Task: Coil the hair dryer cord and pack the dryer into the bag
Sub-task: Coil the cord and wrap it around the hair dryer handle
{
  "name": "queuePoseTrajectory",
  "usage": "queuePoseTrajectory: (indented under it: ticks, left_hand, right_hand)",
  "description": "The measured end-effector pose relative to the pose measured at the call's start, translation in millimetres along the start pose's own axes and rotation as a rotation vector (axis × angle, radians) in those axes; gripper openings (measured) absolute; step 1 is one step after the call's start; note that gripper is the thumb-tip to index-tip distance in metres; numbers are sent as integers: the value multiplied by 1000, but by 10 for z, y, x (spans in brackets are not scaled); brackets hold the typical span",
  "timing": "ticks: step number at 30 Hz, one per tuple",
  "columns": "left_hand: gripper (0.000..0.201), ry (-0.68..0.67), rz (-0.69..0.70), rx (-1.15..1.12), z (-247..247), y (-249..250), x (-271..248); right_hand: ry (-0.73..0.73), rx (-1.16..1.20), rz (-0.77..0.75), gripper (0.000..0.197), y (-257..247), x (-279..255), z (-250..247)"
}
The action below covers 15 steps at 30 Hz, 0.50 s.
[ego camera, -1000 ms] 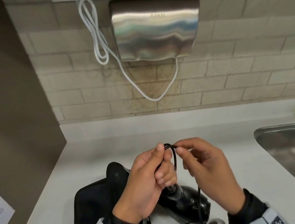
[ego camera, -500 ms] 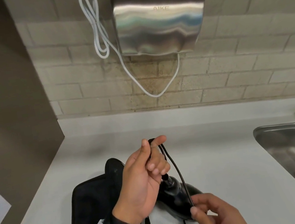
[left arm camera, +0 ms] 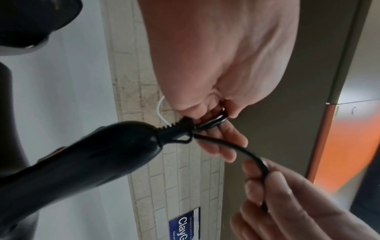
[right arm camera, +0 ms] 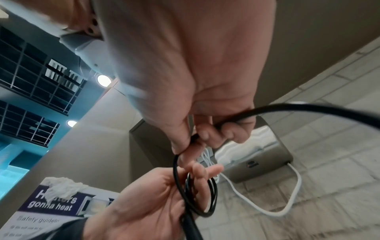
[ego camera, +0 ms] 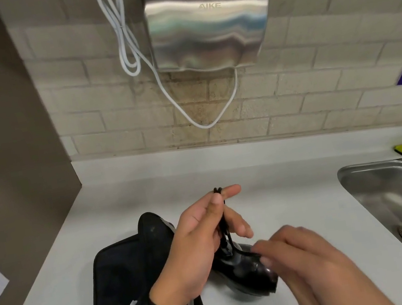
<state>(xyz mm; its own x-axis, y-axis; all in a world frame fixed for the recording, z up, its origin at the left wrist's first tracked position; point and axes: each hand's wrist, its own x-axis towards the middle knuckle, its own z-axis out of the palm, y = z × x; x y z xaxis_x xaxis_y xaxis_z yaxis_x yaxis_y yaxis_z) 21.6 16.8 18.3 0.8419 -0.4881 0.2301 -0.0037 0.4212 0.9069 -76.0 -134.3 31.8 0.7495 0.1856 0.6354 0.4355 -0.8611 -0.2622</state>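
Both hands' grip on cord (ego camera: 223, 218): left hand (ego camera: 200, 244) (loops), right hand (ego camera: 313, 264) (free length).

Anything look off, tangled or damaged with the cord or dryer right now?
Nothing stands out. The left hand pinches small loops of the black cord by the hair dryer handle, the right hand grips the free run, and no kink or damage shows. The black bag lies on the white counter, beside the dryer.

The white table (ego camera: 126, 192) carries a black bag (ego camera: 114, 275) below and left of the left grip (ego camera: 203, 235), with the black dryer (ego camera: 247, 270) resting just beneath it.
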Motion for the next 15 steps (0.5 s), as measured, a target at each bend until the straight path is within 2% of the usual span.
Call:
queuePoseTrajectory:
  ticks: [3, 7, 11, 15]
  left_hand:
    - [35, -81, -9, 163, 0, 40, -30]
    - [37, -210, -59, 224, 3, 59, -54]
    - [38, -279, -50, 184, 3, 70, -88]
    - [36, -285, -36, 122, -34, 52, -70]
  right_hand:
    - [-63, 65, -2, 23, 21, 151, -164]
    - [-107, 151, 41, 19, 89, 298, -264]
    - [-19, 215, 76, 14, 135, 429, -178]
    - [128, 314, 156, 4, 160, 473, -9]
